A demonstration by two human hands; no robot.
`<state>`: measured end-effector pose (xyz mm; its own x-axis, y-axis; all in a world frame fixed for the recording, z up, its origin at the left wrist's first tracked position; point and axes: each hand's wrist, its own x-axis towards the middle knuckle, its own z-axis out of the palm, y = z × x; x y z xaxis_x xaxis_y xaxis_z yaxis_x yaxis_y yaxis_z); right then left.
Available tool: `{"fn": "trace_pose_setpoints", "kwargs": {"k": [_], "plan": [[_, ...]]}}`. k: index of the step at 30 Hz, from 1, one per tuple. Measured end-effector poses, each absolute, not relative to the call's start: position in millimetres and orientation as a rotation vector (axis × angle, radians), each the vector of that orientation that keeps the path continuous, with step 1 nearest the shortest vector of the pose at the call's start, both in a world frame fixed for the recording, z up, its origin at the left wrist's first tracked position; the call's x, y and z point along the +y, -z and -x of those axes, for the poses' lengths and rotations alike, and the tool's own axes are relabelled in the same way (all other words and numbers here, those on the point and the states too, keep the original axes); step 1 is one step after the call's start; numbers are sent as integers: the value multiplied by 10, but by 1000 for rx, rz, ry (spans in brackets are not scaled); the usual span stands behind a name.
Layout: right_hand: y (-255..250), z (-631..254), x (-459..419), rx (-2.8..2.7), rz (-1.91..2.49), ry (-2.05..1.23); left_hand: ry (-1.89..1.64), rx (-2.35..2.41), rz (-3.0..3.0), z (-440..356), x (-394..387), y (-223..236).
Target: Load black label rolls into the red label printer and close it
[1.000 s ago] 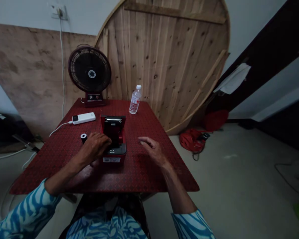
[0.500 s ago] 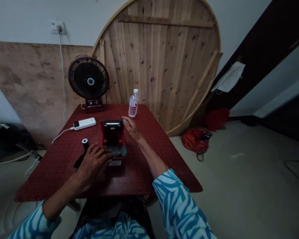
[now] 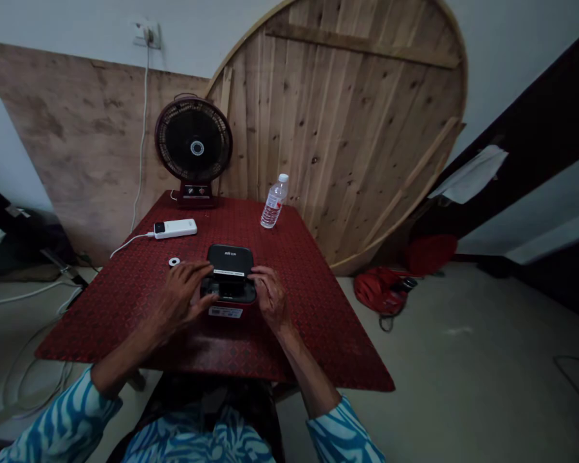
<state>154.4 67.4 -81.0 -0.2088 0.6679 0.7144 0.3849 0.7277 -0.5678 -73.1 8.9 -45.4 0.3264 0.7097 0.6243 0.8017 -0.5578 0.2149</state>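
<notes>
At red table point(image 3: 309, 321), left hand point(image 3: 181, 297), right hand point(image 3: 271, 297) on printer point(image 3: 230, 259), fingers point(image 3: 265, 276) apart.

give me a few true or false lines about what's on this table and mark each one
1. The left hand and right hand both touch the small red and black printer. True.
2. The printer's black lid stands upright. False: it lies lowered over the printer.
3. A plastic water bottle stands on the red table. True.
4. A white power bank lies on the floor. False: the white power bank lies on the table, beyond the left hand.
</notes>
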Motion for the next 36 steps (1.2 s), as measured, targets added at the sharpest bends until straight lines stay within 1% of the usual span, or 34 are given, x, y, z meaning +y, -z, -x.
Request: {"fn": "trace_pose_setpoints", "kwargs": {"k": [7,10,12,14,16,19,20,22,24,27,31,36], "plan": [[905,-1545,657,-1839,838,-240,824,-1509,2455,803,171,517],[920,-1550,660,-1858,855,-221,853,-1511,2467,804,173,516],[914,-1553,665,-1853,850,-241,956,-1548,2529,816,159,524],[917,-1559,659,-1830,830,-322,1195,-1656,2612,825,128,547],[950,-1567,638,-1747,817,-460,1642,-1897,2572,813,94,575],[1068,-1588,603,-1407,921,-697,2545,-2302,2084,738,91,576],[1117,-1597,598,-1268,973,-774,2789,-2378,1902,703,111,560],[1209,-1612,603,-1036,1044,-932,3076,-2471,1714,641,172,509],[1273,-1620,623,-900,1063,-1067,3116,-2563,1724,606,240,447],[1298,-1618,645,-844,1052,-1164,3015,-2707,1810,615,304,368],[1270,-1606,630,-935,1036,-1164,2859,-2828,1919,670,340,327],[1273,-1614,608,-972,1061,-1149,2749,-2763,2125,713,398,382]]}}
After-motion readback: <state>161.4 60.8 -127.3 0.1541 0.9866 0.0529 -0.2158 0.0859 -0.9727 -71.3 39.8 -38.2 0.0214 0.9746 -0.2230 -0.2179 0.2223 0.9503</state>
